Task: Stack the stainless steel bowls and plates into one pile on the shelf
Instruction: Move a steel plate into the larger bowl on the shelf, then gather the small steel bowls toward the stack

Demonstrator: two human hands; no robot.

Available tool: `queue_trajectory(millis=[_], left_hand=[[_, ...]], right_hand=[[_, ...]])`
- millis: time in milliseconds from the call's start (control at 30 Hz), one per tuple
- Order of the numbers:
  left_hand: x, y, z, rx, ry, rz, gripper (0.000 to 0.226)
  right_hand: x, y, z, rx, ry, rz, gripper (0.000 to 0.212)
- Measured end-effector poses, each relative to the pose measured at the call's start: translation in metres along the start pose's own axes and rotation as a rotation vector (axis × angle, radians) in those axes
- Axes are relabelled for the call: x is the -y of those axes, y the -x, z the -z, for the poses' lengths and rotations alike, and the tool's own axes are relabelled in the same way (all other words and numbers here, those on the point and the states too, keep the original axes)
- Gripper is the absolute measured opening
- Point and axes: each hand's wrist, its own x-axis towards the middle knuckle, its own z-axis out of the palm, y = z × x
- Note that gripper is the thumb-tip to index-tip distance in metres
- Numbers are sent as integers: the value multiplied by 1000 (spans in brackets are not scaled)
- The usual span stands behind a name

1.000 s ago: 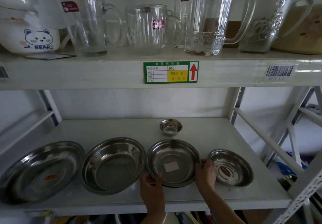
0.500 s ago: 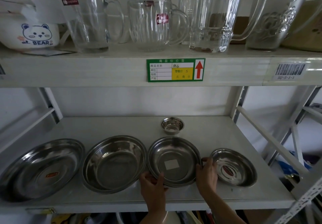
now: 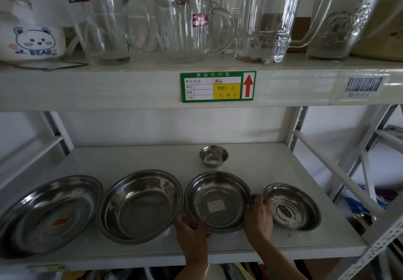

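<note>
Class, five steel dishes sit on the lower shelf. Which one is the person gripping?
The plate with the white square label, third from the left in the front row. Both hands, left and right, grip its rim; the others are untouched.

- Left hand [image 3: 190,230]: raised from below, fingers curled, thumb hooked over a rim.
- Right hand [image 3: 258,216]: just beside it, knuckles up, fingers curled over the opposite rim.

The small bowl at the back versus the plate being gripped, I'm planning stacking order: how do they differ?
The small bowl is narrower and deeper; the gripped plate is wide and shallow. The bowl stands untouched; the left hand and right hand hold the plate's rim. Both are shiny steel.
</note>
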Motion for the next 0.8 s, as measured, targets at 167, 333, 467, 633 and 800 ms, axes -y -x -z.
queue_trajectory(millis=[167, 333, 467, 633, 800], left_hand=[[0, -3, 4, -5, -193, -26, 39], [-10, -11, 7, 16, -243, -97, 28], [-31, -20, 0, 118, -100, -83, 17], [-57, -48, -16, 254, -123, 82, 26], [-90, -72, -34, 315, -69, 201, 24]], right_hand=[[2, 1, 4, -8, 71, -7, 21], [11, -4, 8, -58, -11, 29, 26], [32, -16, 13, -58, -95, 89, 22], [65, -47, 16, 111, -222, 53, 30], [86, -84, 4, 236, -288, -6, 41]])
